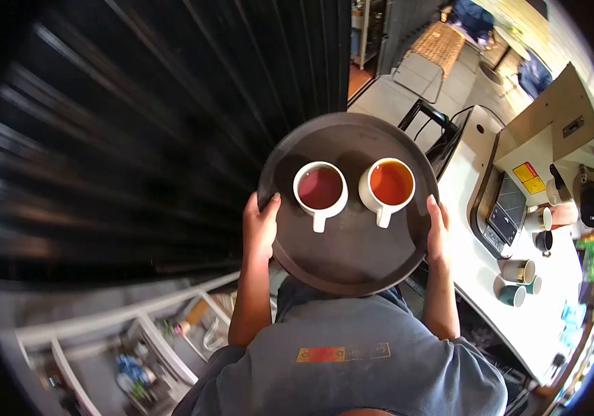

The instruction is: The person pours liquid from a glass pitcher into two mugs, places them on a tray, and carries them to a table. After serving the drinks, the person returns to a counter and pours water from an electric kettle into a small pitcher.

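Note:
A round dark brown serving tray (pixel 349 260) is held out in front of my body. My left hand (pixel 262 225) grips its left rim, with the thumb over the edge. On the opposite rim, my right hand (pixel 438 232) holds on in the same way. Two white cups stand upright on the tray, side by side and apart. The left cup (pixel 319 220) contains a dark reddish-purple drink, and the right cup (pixel 383 216) an amber one. Both handles point toward me. The fingers beneath the tray are hidden.
Left is a dark ribbed wall (pixel 137 125). A white counter (pixel 474 277) on the right bears a machine (pixel 553 132) and several cups (pixel 512 296). Ahead, a woven stool (pixel 439 47) stands on paving beyond a doorway. White-framed shelving (pixel 151 333) lies at lower left.

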Tool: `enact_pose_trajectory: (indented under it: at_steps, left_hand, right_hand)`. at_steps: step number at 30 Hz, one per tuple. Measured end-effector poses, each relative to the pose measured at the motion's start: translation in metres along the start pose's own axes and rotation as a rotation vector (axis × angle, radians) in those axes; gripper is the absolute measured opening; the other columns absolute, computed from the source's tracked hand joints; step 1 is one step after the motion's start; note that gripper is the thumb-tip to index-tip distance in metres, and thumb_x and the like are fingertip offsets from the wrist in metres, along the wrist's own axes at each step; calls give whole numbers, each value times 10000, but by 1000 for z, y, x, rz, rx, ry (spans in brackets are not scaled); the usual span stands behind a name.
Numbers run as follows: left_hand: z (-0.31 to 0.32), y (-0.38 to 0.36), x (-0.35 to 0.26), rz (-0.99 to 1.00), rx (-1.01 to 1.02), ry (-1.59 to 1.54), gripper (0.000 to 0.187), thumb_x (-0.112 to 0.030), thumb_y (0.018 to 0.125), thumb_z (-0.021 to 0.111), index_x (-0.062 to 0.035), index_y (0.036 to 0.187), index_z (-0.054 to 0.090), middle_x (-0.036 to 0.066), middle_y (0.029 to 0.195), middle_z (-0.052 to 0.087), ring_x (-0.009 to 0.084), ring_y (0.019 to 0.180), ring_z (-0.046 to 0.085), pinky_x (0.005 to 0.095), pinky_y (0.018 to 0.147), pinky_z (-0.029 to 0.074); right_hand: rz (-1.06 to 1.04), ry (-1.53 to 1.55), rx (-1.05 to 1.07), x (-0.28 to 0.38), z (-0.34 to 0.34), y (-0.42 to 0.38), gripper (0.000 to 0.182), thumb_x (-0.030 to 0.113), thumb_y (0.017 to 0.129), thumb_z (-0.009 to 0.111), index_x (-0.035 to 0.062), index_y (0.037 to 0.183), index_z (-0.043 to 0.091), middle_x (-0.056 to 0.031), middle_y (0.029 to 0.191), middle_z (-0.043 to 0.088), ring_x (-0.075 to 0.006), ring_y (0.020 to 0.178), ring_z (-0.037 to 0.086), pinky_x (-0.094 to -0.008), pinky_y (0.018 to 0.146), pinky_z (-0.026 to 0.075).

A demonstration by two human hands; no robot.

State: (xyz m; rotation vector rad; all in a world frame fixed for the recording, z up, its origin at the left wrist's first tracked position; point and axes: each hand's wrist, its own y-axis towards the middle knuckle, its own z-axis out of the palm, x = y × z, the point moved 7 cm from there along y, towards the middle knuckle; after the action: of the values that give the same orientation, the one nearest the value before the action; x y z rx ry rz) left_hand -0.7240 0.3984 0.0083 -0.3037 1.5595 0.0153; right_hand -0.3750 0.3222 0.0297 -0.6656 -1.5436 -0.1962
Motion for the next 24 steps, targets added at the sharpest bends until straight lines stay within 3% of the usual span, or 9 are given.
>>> enact_pose_trajectory:
  at_steps: [3, 8, 15, 17, 19, 21, 24]
  left_hand:
    - [18, 55, -12, -41, 149, 87, 213, -183, 872, 619, -11, 995, 590, 34, 869, 626, 99, 804, 535, 258, 737, 432]
    - [76, 124, -39, 57, 380, 127, 181, -150, 883, 589, 6, 974, 593, 22, 850, 614, 89, 773, 520, 255, 705, 433]
    - [171, 192, -50, 69, 618, 145, 180, -140, 895, 573, 22, 972, 590, 19, 803, 601, 85, 749, 510, 250, 692, 427]
    - [197, 209, -50, 51, 659, 165, 185, -142, 897, 576, 24, 978, 589, 27, 824, 607, 88, 771, 518, 253, 712, 431]
    - [226, 223, -57, 55, 700, 240, 197, -147, 899, 580, 21, 1001, 587, 31, 857, 615, 91, 801, 529, 251, 737, 434]
    - [253, 235, -65, 23, 733, 267, 203, -151, 899, 583, 16, 1015, 587, 30, 870, 618, 91, 811, 533, 248, 743, 435]
    - [297, 253, -74, 17, 811, 293, 211, -160, 899, 587, 6, 1031, 587, 27, 885, 621, 89, 821, 536, 245, 750, 435]
  right_hand:
    - [34, 84, -180, -11, 5, 4, 504, 410, 880, 587, 13, 1190, 565, -83, 1102, 592, -172, 1044, 511, -306, 923, 376]
    - [85, 175, -415, -9, 6, 8, 525, 408, 862, 609, 15, 1205, 547, -77, 1115, 587, -168, 1056, 510, -311, 940, 370]
    - [27, 169, -608, -28, -8, 42, 731, 408, 856, 619, -58, 1356, 360, -185, 1348, 425, -244, 1250, 401, -339, 1052, 285]
    - [35, 257, -639, -26, -6, 52, 572, 398, 873, 598, -1, 1268, 489, -126, 1287, 485, -218, 1219, 406, -324, 1032, 292]
    - [-21, 406, -532, -11, 3, 68, 541, 381, 887, 584, 10, 1269, 484, -126, 1269, 501, -209, 1217, 414, -321, 1044, 274]
    - [-20, 367, -762, -4, -2, 71, 450, 291, 916, 560, -1, 1251, 490, -112, 1213, 532, -192, 1122, 491, -317, 988, 352]
    - [-31, 336, -776, 8, -8, 89, 422, 285, 921, 553, 10, 1236, 500, -104, 1164, 560, -191, 1060, 519, -314, 943, 389]
